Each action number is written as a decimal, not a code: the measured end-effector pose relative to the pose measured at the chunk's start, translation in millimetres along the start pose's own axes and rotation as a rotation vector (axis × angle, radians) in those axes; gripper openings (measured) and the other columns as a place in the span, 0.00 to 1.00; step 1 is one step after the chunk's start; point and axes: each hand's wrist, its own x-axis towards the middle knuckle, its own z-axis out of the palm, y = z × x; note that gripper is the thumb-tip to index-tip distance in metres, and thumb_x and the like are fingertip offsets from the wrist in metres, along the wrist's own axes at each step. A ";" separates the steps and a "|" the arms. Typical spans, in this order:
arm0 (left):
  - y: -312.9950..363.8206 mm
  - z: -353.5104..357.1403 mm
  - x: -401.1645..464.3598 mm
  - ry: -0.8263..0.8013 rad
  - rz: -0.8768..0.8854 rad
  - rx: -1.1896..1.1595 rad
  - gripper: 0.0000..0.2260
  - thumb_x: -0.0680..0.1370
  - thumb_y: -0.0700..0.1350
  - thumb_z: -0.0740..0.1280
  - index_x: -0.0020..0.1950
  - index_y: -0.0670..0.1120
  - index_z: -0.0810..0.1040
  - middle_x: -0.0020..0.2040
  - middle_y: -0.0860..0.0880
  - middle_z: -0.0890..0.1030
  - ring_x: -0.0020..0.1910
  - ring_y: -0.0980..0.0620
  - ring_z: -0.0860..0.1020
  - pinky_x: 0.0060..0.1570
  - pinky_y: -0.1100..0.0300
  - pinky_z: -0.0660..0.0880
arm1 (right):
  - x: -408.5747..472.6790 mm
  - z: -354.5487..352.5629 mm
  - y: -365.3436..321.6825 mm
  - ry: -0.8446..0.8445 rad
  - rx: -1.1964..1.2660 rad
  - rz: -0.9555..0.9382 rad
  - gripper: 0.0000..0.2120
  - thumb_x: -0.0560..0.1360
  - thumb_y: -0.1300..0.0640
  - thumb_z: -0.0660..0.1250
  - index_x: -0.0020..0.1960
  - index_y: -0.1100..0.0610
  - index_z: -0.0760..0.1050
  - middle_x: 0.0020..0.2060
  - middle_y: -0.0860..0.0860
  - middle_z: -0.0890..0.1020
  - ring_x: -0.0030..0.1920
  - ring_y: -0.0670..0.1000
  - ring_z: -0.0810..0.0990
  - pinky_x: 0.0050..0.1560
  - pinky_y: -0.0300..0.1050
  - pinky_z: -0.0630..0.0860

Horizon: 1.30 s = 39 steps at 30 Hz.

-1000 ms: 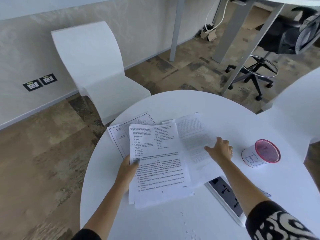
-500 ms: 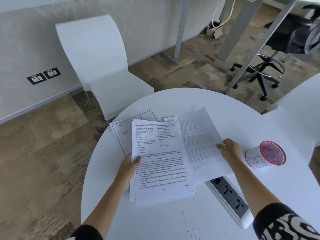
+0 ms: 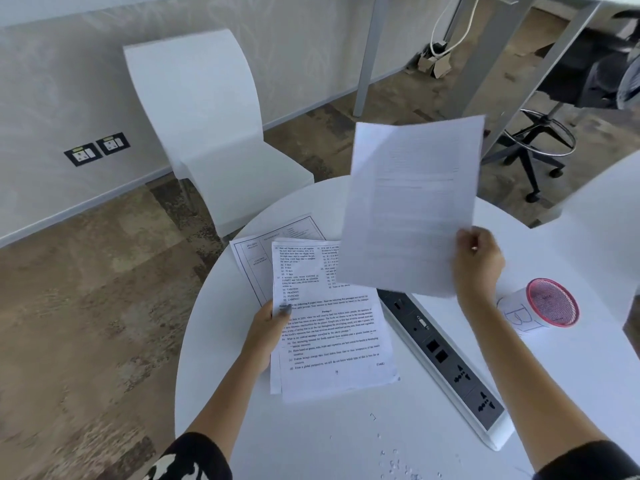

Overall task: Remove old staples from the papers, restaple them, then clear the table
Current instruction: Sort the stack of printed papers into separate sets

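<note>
Fingers pinching a lifted sheet; left hand gripping the stack.
Pulled staples beside the stack; restapling and clearing apparently left.

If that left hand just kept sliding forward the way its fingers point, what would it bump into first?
The left hand already rests on the edge of the printed stack, fingers pointing right across it. Sliding on, it would likely push those sheets toward the power strip set into the table, though depth is hard to judge.

The right hand holds a blurred white printed sheet lifted above the round white table. The left hand grips a stack of printed white papers left of a grey power strip.
</note>
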 end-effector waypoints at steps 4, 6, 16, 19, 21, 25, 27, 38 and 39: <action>0.2 -0.6 0.3 0.001 -0.033 -0.026 0.10 0.83 0.51 0.61 0.59 0.51 0.79 0.55 0.48 0.85 0.54 0.47 0.83 0.53 0.48 0.80 | -54.0 24.3 21.4 -0.316 -0.074 0.004 0.08 0.79 0.59 0.61 0.47 0.64 0.76 0.35 0.57 0.76 0.38 0.56 0.73 0.37 0.45 0.63; 1.4 0.6 -0.3 0.016 -0.072 -0.066 0.17 0.84 0.56 0.56 0.64 0.49 0.77 0.61 0.49 0.82 0.58 0.48 0.81 0.60 0.48 0.77 | -76.2 32.1 34.8 -0.423 -0.135 0.028 0.09 0.79 0.60 0.61 0.43 0.64 0.73 0.32 0.57 0.75 0.35 0.56 0.71 0.33 0.47 0.61; -6.2 1.6 0.0 0.023 0.085 0.066 0.08 0.79 0.45 0.68 0.58 0.52 0.78 0.53 0.55 0.82 0.57 0.51 0.80 0.51 0.60 0.75 | -115.2 33.6 59.6 -0.715 -0.268 0.107 0.08 0.76 0.58 0.65 0.39 0.58 0.70 0.29 0.48 0.74 0.30 0.48 0.70 0.29 0.39 0.65; -7.9 4.2 -2.7 0.059 0.107 0.117 0.15 0.80 0.47 0.67 0.67 0.47 0.76 0.59 0.52 0.81 0.60 0.50 0.78 0.57 0.57 0.74 | -113.8 34.1 60.3 -0.682 -0.265 0.079 0.05 0.75 0.57 0.68 0.45 0.57 0.73 0.36 0.48 0.77 0.36 0.48 0.74 0.32 0.37 0.67; -9.5 6.8 -2.6 0.101 0.107 0.127 0.16 0.81 0.47 0.66 0.68 0.46 0.75 0.61 0.51 0.80 0.61 0.50 0.77 0.60 0.55 0.73 | -110.7 36.1 60.4 -0.677 -0.270 0.064 0.07 0.74 0.55 0.69 0.47 0.56 0.72 0.39 0.48 0.76 0.39 0.48 0.74 0.35 0.37 0.67; -5.6 7.0 -4.2 0.098 0.080 0.058 0.15 0.81 0.46 0.66 0.67 0.47 0.76 0.60 0.50 0.81 0.60 0.49 0.78 0.62 0.52 0.75 | -105.0 41.2 60.0 -0.693 -0.242 0.112 0.16 0.73 0.50 0.70 0.54 0.54 0.68 0.47 0.51 0.75 0.47 0.51 0.75 0.45 0.41 0.71; -3.5 3.2 -5.1 0.091 0.038 0.002 0.13 0.80 0.46 0.67 0.64 0.48 0.78 0.58 0.50 0.82 0.58 0.48 0.79 0.61 0.50 0.76 | -100.0 41.8 58.5 -0.723 -0.131 0.242 0.20 0.71 0.47 0.72 0.54 0.53 0.66 0.49 0.50 0.76 0.50 0.51 0.76 0.50 0.45 0.75; 1.6 -3.4 -3.1 0.357 0.111 0.147 0.08 0.80 0.47 0.65 0.52 0.43 0.77 0.43 0.43 0.79 0.44 0.42 0.78 0.44 0.51 0.75 | -85.6 40.6 64.1 -0.798 0.342 0.472 0.08 0.74 0.61 0.69 0.53 0.55 0.80 0.48 0.52 0.85 0.50 0.57 0.83 0.53 0.54 0.79; 2.8 -1.8 -1.2 0.444 0.139 0.242 0.11 0.79 0.45 0.68 0.58 0.41 0.76 0.48 0.41 0.79 0.50 0.39 0.78 0.48 0.49 0.75 | -84.3 38.0 66.2 -0.767 0.349 0.477 0.07 0.74 0.61 0.69 0.51 0.54 0.80 0.47 0.52 0.85 0.49 0.56 0.83 0.51 0.53 0.80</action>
